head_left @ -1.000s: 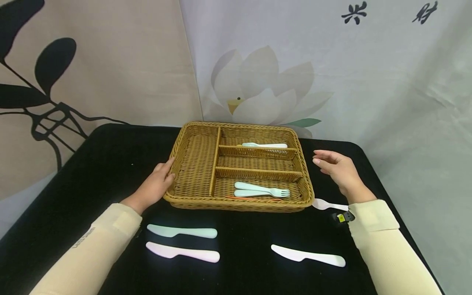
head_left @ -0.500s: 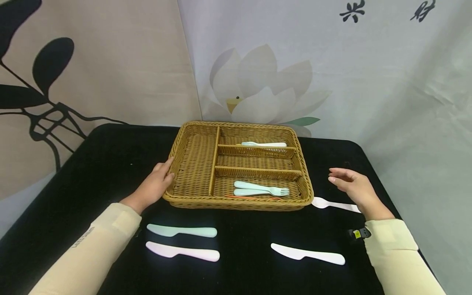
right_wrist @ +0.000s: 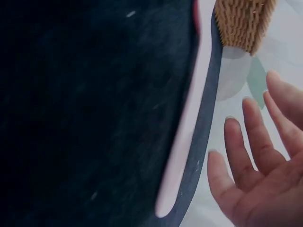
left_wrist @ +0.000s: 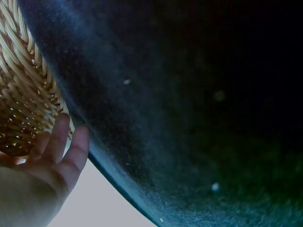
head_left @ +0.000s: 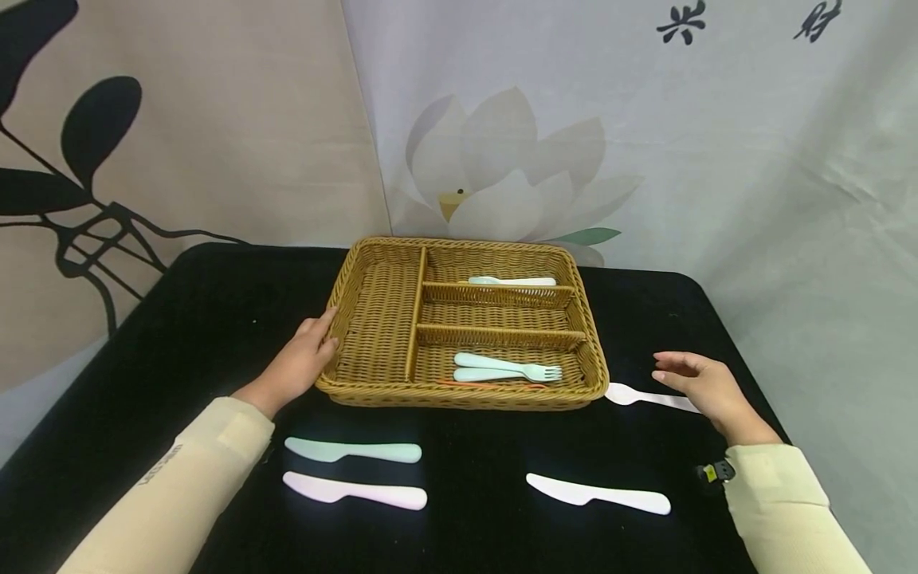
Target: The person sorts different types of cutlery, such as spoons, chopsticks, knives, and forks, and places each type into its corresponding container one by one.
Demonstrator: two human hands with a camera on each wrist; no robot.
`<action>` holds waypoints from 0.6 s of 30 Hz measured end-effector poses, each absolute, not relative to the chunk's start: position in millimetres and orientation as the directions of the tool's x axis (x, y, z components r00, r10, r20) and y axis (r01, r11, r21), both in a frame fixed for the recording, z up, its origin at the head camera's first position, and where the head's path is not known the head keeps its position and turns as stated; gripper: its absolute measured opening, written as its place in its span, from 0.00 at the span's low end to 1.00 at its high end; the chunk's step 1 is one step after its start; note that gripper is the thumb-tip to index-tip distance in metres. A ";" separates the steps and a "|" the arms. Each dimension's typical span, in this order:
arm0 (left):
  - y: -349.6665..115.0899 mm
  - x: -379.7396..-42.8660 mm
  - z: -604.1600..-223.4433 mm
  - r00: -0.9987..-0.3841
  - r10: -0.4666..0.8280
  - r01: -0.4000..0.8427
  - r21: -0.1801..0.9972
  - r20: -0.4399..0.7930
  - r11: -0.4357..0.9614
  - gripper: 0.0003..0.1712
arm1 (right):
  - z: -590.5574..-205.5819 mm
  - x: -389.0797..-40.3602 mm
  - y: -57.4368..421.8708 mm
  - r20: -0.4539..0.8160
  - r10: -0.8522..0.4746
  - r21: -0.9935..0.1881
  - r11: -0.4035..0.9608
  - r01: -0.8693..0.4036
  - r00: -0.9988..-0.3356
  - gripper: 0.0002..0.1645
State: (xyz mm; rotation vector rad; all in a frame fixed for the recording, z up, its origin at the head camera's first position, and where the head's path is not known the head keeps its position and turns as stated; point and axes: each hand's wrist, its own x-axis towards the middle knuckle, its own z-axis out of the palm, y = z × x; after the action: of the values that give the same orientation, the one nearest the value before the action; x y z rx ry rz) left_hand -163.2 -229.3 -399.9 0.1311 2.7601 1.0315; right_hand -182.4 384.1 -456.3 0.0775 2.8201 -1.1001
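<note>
A divided wicker basket [head_left: 416, 351] sits at the back of the table. My left hand [head_left: 300, 360] rests on its left side, fingertips right at the rim; the left wrist view shows those fingers [left_wrist: 59, 137] fairly straight against the weave. To the right of the basket lies a pale pink spoon [head_left: 649, 397], its bowl by the front right corner. My right hand [head_left: 706, 391] hovers above the spoon's handle, which it partly covers in the head view. In the right wrist view its fingers [right_wrist: 258, 132] are spread and gently bent, apart from the pink handle [right_wrist: 184, 132].
Two green forks [head_left: 505, 365] lie in the basket's front compartment over something orange, and pale green cutlery [head_left: 511, 281] in the back one. On the black tablecloth are a green knife [head_left: 355, 450], a pink knife [head_left: 355, 489] and a white knife [head_left: 598, 493]. A printed curtain [head_left: 287, 119] hangs behind.
My right hand has moved right and toward the front, from beside the basket to over the spoon's handle. My left hand has stayed at the basket.
</note>
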 end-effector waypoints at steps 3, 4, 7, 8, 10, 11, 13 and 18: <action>-229.6 -163.6 -400.3 -0.978 0.149 0.015 0.660 -0.148 0.751 0.35 | -444.0 -173.0 375.0 -0.120 0.025 -0.632 0.769 0.096 -0.992 0.34; -229.5 -163.8 -400.3 -0.978 0.152 0.019 0.658 -0.146 0.753 0.35 | -437.8 -169.1 370.6 -0.121 0.026 -0.624 0.775 0.096 -0.992 0.31; -230.0 -164.3 -400.7 -0.977 0.149 0.013 0.655 -0.153 0.756 0.36 | -419.0 -157.4 357.6 -0.134 0.022 -0.615 0.782 0.101 -0.991 0.28; -229.9 -164.1 -400.4 -0.977 0.148 0.011 0.654 -0.155 0.756 0.36 | -413.5 -153.8 354.2 -0.142 0.017 -0.617 0.780 0.102 -0.990 0.28; -229.6 -163.9 -399.9 -0.976 0.146 0.008 0.653 -0.158 0.757 0.36 | -406.6 -148.9 351.1 -0.155 0.001 -0.613 0.784 0.097 -0.988 0.27; -229.7 -163.6 -399.6 -0.976 0.142 0.002 0.655 -0.162 0.756 0.36 | -404.9 -147.4 350.6 -0.160 -0.002 -0.606 0.790 0.097 -0.987 0.27; -229.0 -163.0 -398.9 -0.977 0.143 0.007 0.653 -0.156 0.758 0.35 | -403.5 -145.3 351.5 -0.177 -0.008 -0.594 0.798 0.100 -0.984 0.27; -227.3 -161.8 -397.5 -0.981 0.147 0.032 0.642 -0.126 0.766 0.35 | -406.9 -144.1 357.5 -0.209 -0.025 -0.550 0.829 0.096 -0.978 0.28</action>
State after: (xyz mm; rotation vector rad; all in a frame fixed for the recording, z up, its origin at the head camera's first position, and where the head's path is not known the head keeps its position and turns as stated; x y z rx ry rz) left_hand -161.8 -227.3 -397.5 0.1429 2.7915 1.0094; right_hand -144.1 357.5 -406.9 0.0552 2.8036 -0.8594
